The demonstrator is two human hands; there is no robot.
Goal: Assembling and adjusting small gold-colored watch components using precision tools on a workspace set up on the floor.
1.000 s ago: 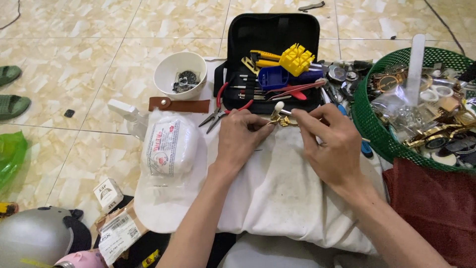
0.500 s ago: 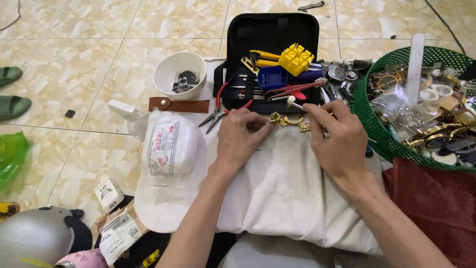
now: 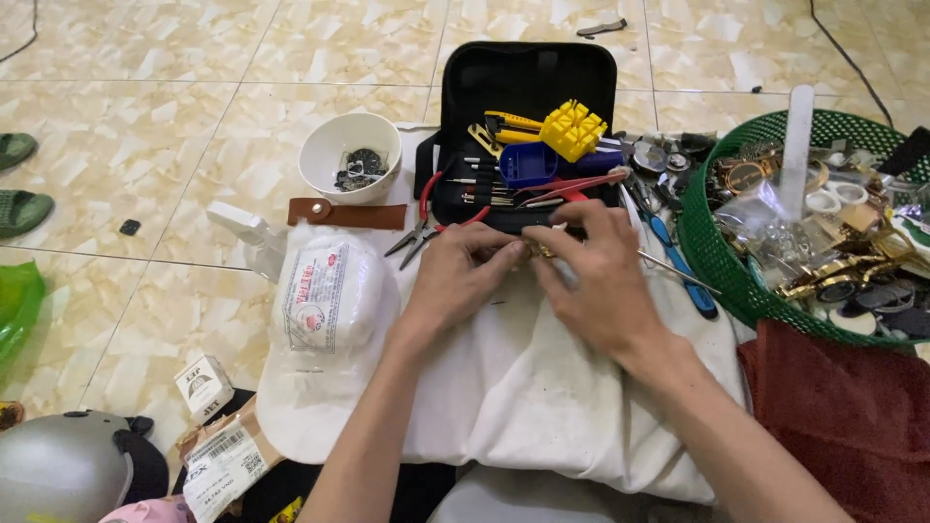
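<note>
My left hand [image 3: 455, 276] and my right hand [image 3: 596, 281] meet fingertip to fingertip over a white cloth [image 3: 523, 397], just in front of an open black tool case [image 3: 528, 68]. Both pinch a small gold watch part [image 3: 539, 251], and only a sliver of it shows between the fingers. The case holds yellow and blue tools and red-handled pliers [image 3: 426, 208]. A thin metal pin tool [image 3: 678, 271] lies on the cloth right of my right hand.
A white bowl [image 3: 327, 145] of small dark parts stands left of the case, with a brown leather strap [image 3: 344, 213] and a white cap [image 3: 329, 320] nearby. A green basket [image 3: 712, 261] of watch parts sits right, above a red cloth [image 3: 852, 407]. A grey helmet [image 3: 58, 475] lies at bottom left.
My hands have drawn closer together and dropped slightly toward me. The gold part, plainly visible before, is now almost covered by my fingers.
</note>
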